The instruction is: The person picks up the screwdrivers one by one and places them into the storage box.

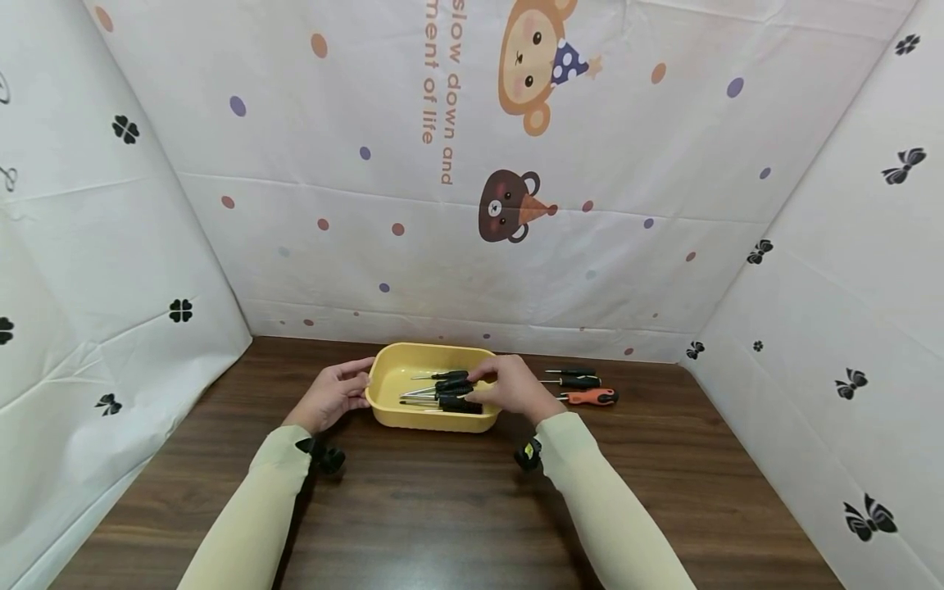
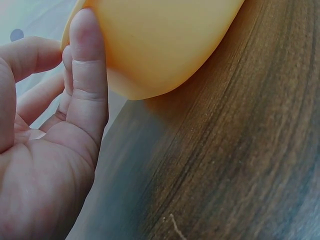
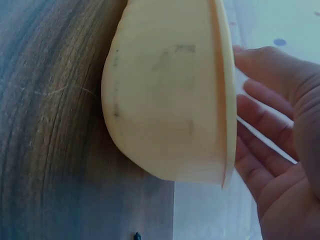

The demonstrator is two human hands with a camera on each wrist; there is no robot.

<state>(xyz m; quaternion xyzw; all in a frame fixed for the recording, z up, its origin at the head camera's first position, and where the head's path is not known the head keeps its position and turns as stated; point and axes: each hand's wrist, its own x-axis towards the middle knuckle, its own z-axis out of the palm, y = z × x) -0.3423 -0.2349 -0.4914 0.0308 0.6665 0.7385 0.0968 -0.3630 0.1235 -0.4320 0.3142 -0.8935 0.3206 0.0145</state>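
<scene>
A yellow plastic basin (image 1: 398, 419) sits on the table with several black-handled screwdrivers (image 1: 460, 406) lying in it, their shafts pointing left. My left hand (image 1: 333, 396) touches the basin's left end from outside, fingers fairly straight. Its fingertips rest against the rim and outer wall in the left wrist view. Over the basin's right end reaches my right hand (image 1: 512, 385), thumb and fingers apart beside the screwdriver handles. In the right wrist view the basin's wall (image 3: 165, 100) hides the fingertips and the screwdrivers.
Right of the basin lie two black-handled screwdrivers (image 1: 580, 382) and an orange-handled screwdriver (image 1: 592, 397). Behind and at both sides, printed white cloth (image 1: 428, 270) borders the dark wooden table (image 1: 413, 508).
</scene>
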